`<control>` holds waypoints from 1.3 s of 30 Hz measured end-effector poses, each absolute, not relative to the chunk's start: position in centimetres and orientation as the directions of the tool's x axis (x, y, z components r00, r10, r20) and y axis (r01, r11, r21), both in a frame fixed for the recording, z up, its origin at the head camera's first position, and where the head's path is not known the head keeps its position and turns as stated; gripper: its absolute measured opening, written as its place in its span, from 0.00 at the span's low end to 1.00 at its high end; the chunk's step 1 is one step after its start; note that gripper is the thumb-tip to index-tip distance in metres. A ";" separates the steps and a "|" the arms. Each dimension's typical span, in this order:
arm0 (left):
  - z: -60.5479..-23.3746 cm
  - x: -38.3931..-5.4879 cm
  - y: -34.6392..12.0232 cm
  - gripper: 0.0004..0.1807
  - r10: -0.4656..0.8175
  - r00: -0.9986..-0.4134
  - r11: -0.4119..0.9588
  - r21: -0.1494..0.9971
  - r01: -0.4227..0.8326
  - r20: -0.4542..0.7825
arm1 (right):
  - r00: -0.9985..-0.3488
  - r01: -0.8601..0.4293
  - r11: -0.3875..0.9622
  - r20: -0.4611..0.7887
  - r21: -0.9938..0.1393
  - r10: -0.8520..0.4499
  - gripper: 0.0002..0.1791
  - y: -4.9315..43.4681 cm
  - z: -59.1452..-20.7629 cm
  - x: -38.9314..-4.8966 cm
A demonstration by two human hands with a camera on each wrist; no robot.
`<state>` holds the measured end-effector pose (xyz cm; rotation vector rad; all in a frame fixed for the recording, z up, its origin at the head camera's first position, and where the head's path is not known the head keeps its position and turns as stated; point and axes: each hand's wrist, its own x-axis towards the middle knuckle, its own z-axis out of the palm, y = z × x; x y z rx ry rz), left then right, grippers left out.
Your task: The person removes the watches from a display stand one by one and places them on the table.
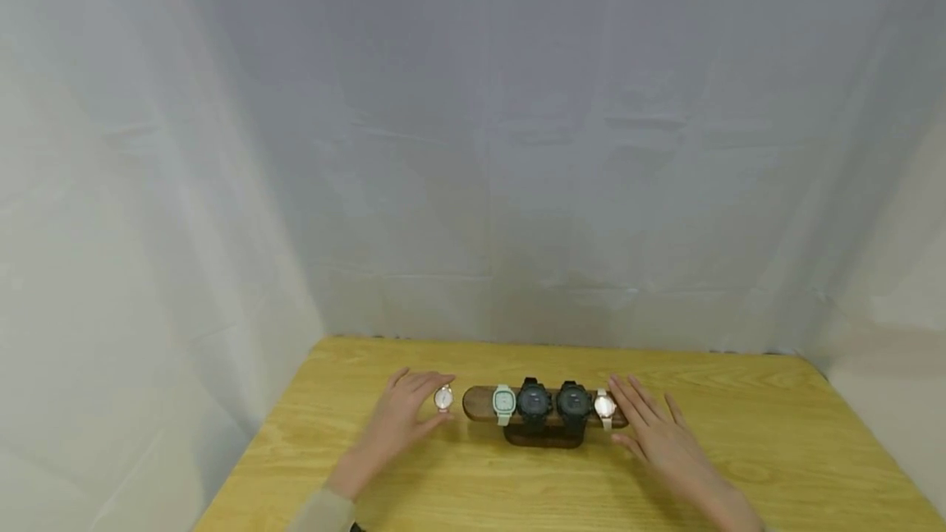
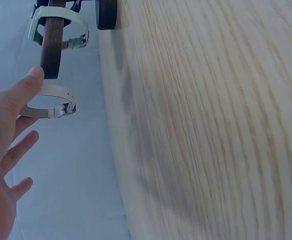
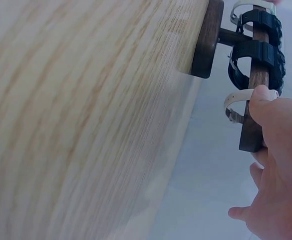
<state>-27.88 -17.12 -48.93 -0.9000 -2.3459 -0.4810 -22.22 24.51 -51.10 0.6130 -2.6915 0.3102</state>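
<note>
Over the table [image 1: 805, 450], inward-angled hands [image 1: 402, 413] [image 1: 663, 443] pinch, left a watch [image 1: 443, 398], right the stand [image 1: 479, 404].

Shows yellow with brown grain on the table [image 1: 776, 425], grey at twelve o'clock on the cloth [image 1: 473, 146], dark brown on the stand [image 1: 479, 403]. From its nine o'clock to three, turns mint on the first watch [image 1: 504, 403], black on the second watch [image 1: 534, 402] and third watch [image 1: 574, 402], whitish on the fourth watch [image 1: 604, 407]. Off nine, looks off-white on the fifth watch [image 1: 443, 398].

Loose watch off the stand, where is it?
In the head view, the loose watch is held in the left hand, just left of the wooden stand.
</note>
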 end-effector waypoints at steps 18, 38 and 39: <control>-49.1 -27.3 -21.8 0.33 0.440 -0.674 0.792 0.097 0.602 0.593 | -0.848 -0.445 0.887 0.378 -0.124 -0.373 0.48 24.4 -51.2 -22.6; -49.8 -27.5 -24.8 0.31 0.409 -0.767 0.855 0.086 0.511 0.495 | -0.855 -0.437 0.889 0.371 -0.138 -0.362 0.47 24.3 -51.2 -22.4; -49.7 -27.4 -24.7 0.31 0.411 -0.770 0.855 0.087 0.511 0.488 | -0.855 -0.437 0.889 0.371 -0.139 -0.362 0.47 24.3 -51.2 -22.4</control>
